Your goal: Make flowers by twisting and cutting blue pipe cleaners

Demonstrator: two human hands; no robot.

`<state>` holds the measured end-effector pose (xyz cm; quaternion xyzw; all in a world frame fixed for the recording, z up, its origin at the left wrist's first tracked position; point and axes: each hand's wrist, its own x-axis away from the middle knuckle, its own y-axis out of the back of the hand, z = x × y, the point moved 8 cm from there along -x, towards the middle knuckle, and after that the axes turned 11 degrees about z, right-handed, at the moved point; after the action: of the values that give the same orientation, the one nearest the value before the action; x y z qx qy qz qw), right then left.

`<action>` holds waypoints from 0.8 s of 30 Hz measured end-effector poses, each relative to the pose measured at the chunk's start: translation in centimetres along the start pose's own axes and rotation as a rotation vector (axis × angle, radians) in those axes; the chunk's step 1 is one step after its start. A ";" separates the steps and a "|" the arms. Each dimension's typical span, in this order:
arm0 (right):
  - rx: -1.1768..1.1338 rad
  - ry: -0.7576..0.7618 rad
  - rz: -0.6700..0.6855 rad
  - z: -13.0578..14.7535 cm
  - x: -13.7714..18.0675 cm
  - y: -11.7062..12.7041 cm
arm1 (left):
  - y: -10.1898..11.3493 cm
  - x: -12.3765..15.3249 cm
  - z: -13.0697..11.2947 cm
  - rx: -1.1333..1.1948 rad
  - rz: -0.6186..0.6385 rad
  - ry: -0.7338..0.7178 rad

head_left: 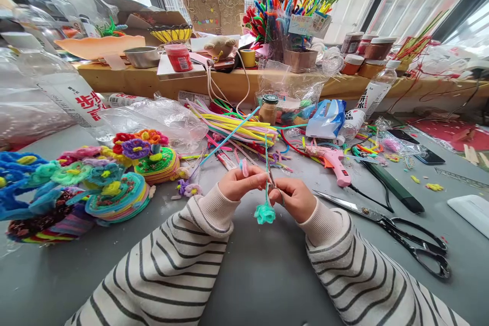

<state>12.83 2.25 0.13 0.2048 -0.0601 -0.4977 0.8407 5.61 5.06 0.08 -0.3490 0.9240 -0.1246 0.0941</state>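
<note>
Between my two hands a teal pipe-cleaner flower (265,213) hangs with its bloom downward, its thin stem rising past my fingers. My left hand (241,182) is closed, thumb and fingers pinching that stem. A small pink piece (244,167) shows at the left fingers; what it is I cannot make out. My right hand (296,198) is closed on small metal scissors (271,177), whose narrow blades point up beside the stem. Most of their handle is hidden by the fingers. Large black-handled scissors (385,221) lie on the table to the right of my right hand.
Finished pipe-cleaner flowers on coiled bases (118,198) stand at the left. Behind my hands lie a bundle of pipe cleaners (237,125), a glass jar (268,108) and a pink glue gun (334,163) with its cord. A phone (430,155) lies at the right.
</note>
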 end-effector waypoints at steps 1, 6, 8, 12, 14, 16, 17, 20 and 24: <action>0.008 -0.004 -0.002 0.0 0.0 0.0 | -0.1 0.0 0.0 -0.005 0.006 0.001; 0.026 -0.015 -0.002 0.0 -0.1 0.1 | -0.4 0.1 -0.1 -0.026 0.041 0.018; 0.019 -0.012 -0.003 0.0 -0.1 0.1 | -0.1 0.2 -0.3 -0.027 0.011 -0.005; 0.013 0.011 -0.004 0.2 -0.1 -0.1 | 0.7 0.3 -0.6 -0.002 -0.087 -0.024; -0.005 0.047 0.000 0.4 -0.2 -0.2 | 0.7 0.3 -0.6 0.018 -0.092 -0.019; -0.031 0.079 0.023 0.6 -0.2 -0.5 | 0.3 0.2 -0.6 0.044 -0.058 -0.020; -0.039 0.085 0.038 0.7 -0.3 -0.6 | 0.1 0.1 -0.5 0.058 -0.040 -0.023; -0.009 0.061 0.057 0.7 -0.3 -0.8 | -0.3 0.1 -0.3 0.061 -0.006 -0.029; 0.062 0.016 0.038 0.6 -0.2 -0.6 | -0.4 0.1 0.0 0.003 0.014 -0.035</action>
<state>12.10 1.98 0.47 0.2336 -0.0727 -0.4779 0.8437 5.77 4.70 0.20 -0.3447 0.9244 -0.1193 0.1117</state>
